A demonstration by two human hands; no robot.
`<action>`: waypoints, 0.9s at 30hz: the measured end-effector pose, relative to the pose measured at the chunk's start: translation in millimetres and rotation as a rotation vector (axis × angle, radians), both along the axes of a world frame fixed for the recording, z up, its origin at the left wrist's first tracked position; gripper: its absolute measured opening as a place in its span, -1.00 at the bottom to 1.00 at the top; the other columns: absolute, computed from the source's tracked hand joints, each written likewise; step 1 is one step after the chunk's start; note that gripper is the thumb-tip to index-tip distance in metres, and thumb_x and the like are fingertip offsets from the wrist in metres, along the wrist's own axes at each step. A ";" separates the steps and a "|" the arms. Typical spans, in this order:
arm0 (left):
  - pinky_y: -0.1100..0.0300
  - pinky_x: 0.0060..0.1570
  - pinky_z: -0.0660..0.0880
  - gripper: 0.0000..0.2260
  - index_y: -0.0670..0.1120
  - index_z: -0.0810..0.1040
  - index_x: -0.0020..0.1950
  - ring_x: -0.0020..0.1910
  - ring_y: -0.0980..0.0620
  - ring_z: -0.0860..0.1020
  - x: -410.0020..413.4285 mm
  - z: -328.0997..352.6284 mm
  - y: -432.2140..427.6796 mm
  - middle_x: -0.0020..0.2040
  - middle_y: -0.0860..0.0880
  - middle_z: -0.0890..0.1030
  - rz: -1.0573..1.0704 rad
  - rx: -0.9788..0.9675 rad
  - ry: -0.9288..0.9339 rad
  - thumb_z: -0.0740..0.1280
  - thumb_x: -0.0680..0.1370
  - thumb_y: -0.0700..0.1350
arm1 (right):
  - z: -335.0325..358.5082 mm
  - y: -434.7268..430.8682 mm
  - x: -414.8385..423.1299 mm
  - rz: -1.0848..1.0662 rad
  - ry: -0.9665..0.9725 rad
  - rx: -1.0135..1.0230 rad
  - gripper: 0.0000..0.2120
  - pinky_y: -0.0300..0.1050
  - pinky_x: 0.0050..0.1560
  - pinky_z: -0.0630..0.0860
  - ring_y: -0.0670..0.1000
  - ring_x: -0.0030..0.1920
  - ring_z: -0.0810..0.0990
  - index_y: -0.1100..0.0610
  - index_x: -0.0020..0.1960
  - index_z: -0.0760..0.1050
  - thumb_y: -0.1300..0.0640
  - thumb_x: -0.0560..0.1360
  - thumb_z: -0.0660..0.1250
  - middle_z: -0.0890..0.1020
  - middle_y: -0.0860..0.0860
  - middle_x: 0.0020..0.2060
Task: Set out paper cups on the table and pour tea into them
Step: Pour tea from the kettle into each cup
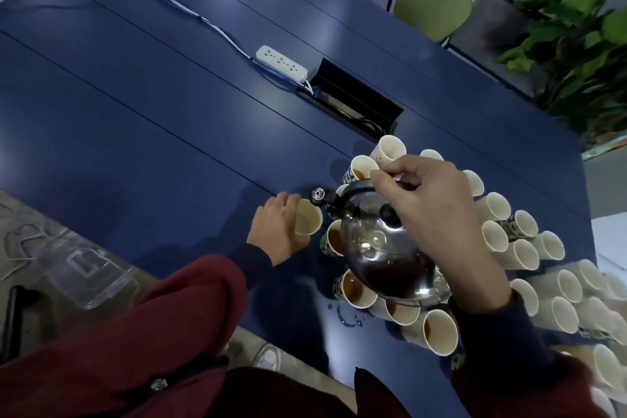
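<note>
Near the tabletop's [169, 132] right edge several cups held tea and many were dry; the left hand [278, 231] clasped an empty cup [307, 218]; the right hand [431, 200] gripped the kettle [380, 248] beside it

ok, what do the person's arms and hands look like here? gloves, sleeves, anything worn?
Both hands are bare: no gloves, rings or watch visible on the left hand or the right hand. Each arm wears a dark red outer sleeve with a dark navy cuff showing at the wrist. The right arm shows the same navy cuff. No markings visible on the fabric.
</note>
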State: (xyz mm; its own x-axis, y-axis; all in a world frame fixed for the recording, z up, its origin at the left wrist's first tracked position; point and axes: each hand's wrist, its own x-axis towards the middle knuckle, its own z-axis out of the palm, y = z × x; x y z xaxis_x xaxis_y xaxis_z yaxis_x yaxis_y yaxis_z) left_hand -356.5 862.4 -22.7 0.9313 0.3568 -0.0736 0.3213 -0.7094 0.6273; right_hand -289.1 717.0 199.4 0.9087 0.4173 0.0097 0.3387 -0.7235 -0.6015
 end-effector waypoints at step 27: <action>-0.05 0.13 0.43 -0.46 0.01 0.48 0.29 0.10 -0.04 0.51 -9.7 -12.6 9.0 0.15 0.03 0.54 -0.061 -0.167 -0.112 0.52 0.36 0.10 | -31.5 23.3 -15.2 -0.071 -0.089 -0.234 -0.80 0.06 -0.14 0.56 0.12 -0.21 0.61 0.00 -0.15 0.63 -0.08 0.52 0.34 0.67 0.01 -0.36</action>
